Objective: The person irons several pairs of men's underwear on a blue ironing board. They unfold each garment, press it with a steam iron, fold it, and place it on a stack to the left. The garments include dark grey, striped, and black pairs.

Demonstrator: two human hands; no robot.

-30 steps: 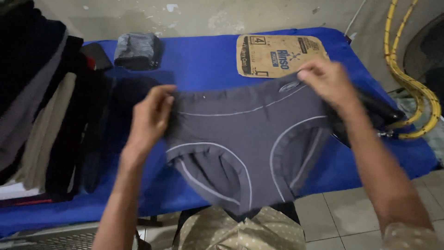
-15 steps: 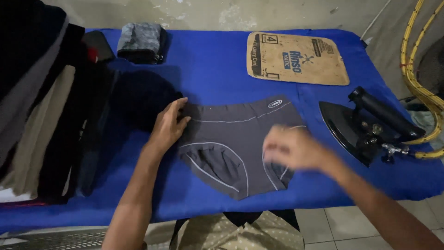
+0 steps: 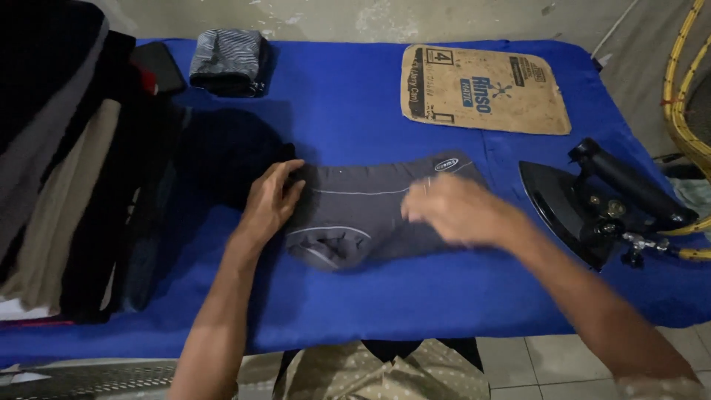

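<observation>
The grey underwear [image 3: 374, 215] lies near the middle of the blue-covered counter [image 3: 348, 111], waistband toward twelve o'clock and already flat; its lower part is drawn up, with a bunched fold at about seven o'clock of the garment, so the folding looks partly done, and judging by the loose crumple the sides and a final tidy fold remain. The left hand [image 3: 270, 204] rests palm down on the garment's nine o'clock edge, fingers spread and pointing toward three o'clock, its grip released and simply pressing the cloth flat; the forearm runs back toward six o'clock. The right hand [image 3: 455, 211] hovers over the garment's three o'clock side, blurred, fingers loosely curled; whether it pinches the cloth or only brushes it I cannot tell. A black iron [image 3: 592, 204] stands at three o'clock, well apart from the garment; a worn cardboard piece [image 3: 481, 89] lies at one o'clock; a small folded striped cloth [image 3: 226, 63] sits at eleven o'clock; a stack of dark and pale clothes [image 3: 52, 163] fills the nine o'clock edge.
</observation>
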